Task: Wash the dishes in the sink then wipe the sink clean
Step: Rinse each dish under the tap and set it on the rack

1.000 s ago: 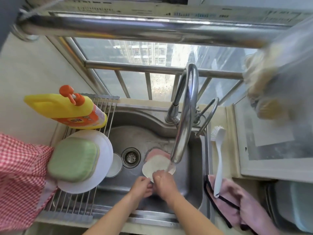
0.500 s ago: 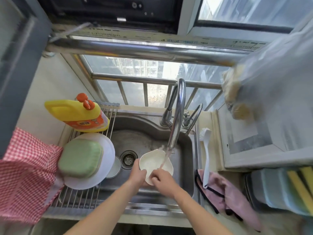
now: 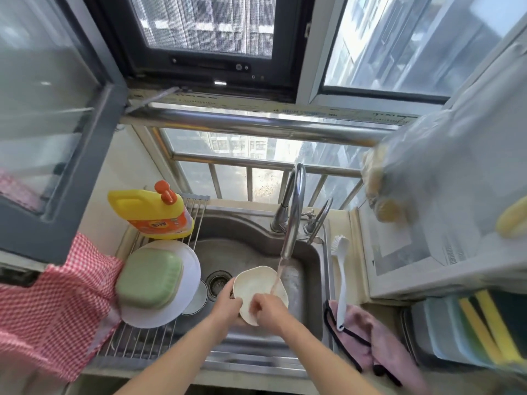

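**Status: mid-wash, one dish under the tap, sink wipe not started**

Left to right:

- Red checked cloth (image 3: 48, 306) hangs at far left, not in use.
- Roll-up rack (image 3: 137, 342) spans the left part of the sink. On it: yellow detergent bottle (image 3: 151, 210) at the back, and a white plate (image 3: 186, 269) with a green lidded box (image 3: 149, 277) on top. Judging by where they sit, these look washed or parked; can't confirm which.
- Small white bowl (image 3: 198, 299) is in the basin, half under the plate's edge, beside the drain (image 3: 218, 282). Probably still to wash.
- Left hand (image 3: 228, 303): grip closed on the left rim of the cream dish (image 3: 256, 283), holding it tilted over the basin.
- Right hand (image 3: 266, 307): fingers curled against the dish's near edge and face, apparently rubbing. Can't tell if it holds a sponge; none visible.
- Faucet (image 3: 292, 215) is running, stream landing on the dish.
- White brush (image 3: 340, 277) lies on the sink's right edge, its handle end on the pink cloth (image 3: 368, 334) on the counter. Both untouched.
- Sponges (image 3: 484, 323) stacked at far right.

Estimate: dishwashing partly done, at least this dish and likely the bowl left. Basin of the sink (image 3: 251, 252) still wet and unwiped; the wipe is the whole remaining second stage.
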The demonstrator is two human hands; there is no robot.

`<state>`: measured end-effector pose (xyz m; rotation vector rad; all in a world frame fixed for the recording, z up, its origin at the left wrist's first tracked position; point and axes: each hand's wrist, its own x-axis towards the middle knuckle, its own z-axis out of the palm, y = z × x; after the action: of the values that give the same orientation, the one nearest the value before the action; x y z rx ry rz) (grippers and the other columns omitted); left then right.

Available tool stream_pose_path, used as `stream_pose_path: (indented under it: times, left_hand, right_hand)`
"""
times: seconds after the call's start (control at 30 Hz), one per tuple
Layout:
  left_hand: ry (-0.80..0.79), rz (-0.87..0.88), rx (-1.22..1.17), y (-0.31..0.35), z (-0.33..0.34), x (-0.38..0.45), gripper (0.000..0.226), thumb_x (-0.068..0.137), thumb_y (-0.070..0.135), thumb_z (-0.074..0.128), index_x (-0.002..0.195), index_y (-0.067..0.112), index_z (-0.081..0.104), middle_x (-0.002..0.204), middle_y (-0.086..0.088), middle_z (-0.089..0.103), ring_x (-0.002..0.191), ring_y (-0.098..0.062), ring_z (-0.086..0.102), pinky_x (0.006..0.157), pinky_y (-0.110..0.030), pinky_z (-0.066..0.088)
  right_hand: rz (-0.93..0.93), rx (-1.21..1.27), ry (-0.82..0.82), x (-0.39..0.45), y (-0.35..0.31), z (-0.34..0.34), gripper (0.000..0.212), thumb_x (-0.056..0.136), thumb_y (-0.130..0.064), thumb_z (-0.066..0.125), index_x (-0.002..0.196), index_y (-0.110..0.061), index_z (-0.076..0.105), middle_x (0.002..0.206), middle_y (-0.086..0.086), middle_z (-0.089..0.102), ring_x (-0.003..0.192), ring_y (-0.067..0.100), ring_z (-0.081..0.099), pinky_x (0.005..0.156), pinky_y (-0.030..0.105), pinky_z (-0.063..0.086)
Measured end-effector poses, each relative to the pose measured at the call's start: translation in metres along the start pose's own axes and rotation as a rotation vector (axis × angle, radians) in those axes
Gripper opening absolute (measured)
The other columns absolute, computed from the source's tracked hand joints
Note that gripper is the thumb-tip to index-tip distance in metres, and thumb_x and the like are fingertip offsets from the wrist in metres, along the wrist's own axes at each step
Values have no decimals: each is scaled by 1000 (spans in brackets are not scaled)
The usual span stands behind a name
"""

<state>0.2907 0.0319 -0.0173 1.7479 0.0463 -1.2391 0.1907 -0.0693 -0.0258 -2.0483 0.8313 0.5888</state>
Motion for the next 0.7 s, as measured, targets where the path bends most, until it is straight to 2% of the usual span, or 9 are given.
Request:
stream_pose_path:
  times: [0.1, 0.17, 0.2, 0.3, 0.43, 0.5, 0.57, 0.63, 0.7]
  left_hand:
    - [-53, 10, 41, 3, 0, -2, 73, 79, -14, 33, 127, 34, 60, 109, -4, 74, 106, -33, 69, 88, -60, 57]
    - [-112, 1, 52, 8, 4, -12, 74, 79, -12, 33, 122, 40, 63, 107, -9, 74, 101, -36, 71, 77, -56, 60]
    - [-139, 0, 60, 10, 5, -16, 73, 80, -12, 33, 119, 41, 64, 106, -11, 74, 98, -36, 72, 72, -55, 60]
    - [-167, -5, 65, 17, 6, -22, 66, 84, -10, 38, 120, 40, 64, 109, -12, 73, 97, -35, 73, 69, -56, 61]
    - [-87, -47, 0, 25, -2, -15, 64, 85, -7, 43, 130, 35, 59, 111, -17, 71, 86, -35, 75, 62, -49, 60]
    - [-83, -79, 9, 27, -3, -13, 63, 85, -6, 42, 131, 35, 56, 112, -20, 69, 83, -39, 75, 62, -48, 61]
    - [-72, -76, 3, 32, 1, -13, 46, 92, -1, 48, 126, 29, 56, 111, -20, 70, 86, -39, 74, 67, -50, 62]
    - [-55, -51, 9, 34, 8, -13, 21, 99, 7, 54, 115, 18, 59, 112, -20, 69, 88, -36, 74, 71, -51, 62]
    - [-53, -24, 61, 31, 13, -11, 10, 102, 16, 53, 109, 17, 60, 115, -22, 67, 84, -32, 74, 70, -46, 62]
  right_hand:
    - [168, -65, 172, 3, 7, -10, 38, 92, -9, 50, 130, -12, 50, 132, 12, 49, 123, 33, 51, 93, 35, 45]
    - [149, -60, 192, 5, 4, -15, 50, 91, -13, 49, 139, -23, 41, 142, 11, 36, 132, 33, 41, 110, 40, 40]
    - [78, -71, 200, 6, 1, -16, 49, 90, -16, 51, 136, -30, 42, 141, 11, 37, 130, 31, 41, 112, 42, 39]
    - [-158, 15, 147, 2, -6, -11, 34, 84, -13, 51, 114, -27, 58, 122, 2, 50, 115, 22, 46, 102, 38, 43]
    - [-145, 109, 0, -12, -6, -10, 31, 82, -5, 46, 78, -34, 56, 85, -14, 56, 90, 16, 54, 87, 36, 47]
    - [-106, 114, 8, -16, -3, -15, 27, 87, -9, 45, 81, -28, 63, 87, -9, 61, 90, 16, 55, 87, 32, 47]
    - [-116, 167, 47, -20, -1, -19, 27, 93, -32, 43, 91, -17, 65, 93, -1, 64, 89, 18, 56, 84, 35, 47]
    - [-149, 211, 82, -24, 2, -20, 41, 94, -55, 41, 91, -19, 61, 89, -3, 63, 80, 12, 55, 71, 30, 43]
    - [-155, 243, 129, -27, 3, -22, 37, 97, -55, 45, 89, -23, 61, 84, -7, 64, 74, 6, 54, 68, 27, 43]
